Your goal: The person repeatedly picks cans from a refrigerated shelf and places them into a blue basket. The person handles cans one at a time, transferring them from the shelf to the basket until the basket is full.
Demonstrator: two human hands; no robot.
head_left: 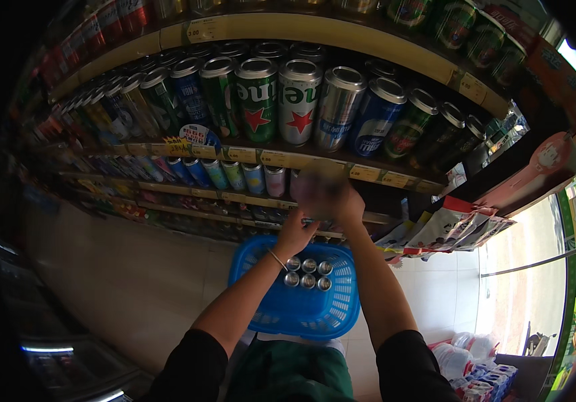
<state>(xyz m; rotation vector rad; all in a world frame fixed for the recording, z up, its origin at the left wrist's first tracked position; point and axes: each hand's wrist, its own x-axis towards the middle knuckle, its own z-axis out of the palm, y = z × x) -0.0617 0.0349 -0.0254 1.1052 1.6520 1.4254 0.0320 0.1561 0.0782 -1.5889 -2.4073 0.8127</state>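
Left hand (294, 236): was in front of the low shelf (254, 199), partly blurred, grip could not be told | Right hand (350, 206): was just beside it, also blurred, grip could not be told | Six cans (308, 281): sat in two rows inside the blue basket (274, 305)
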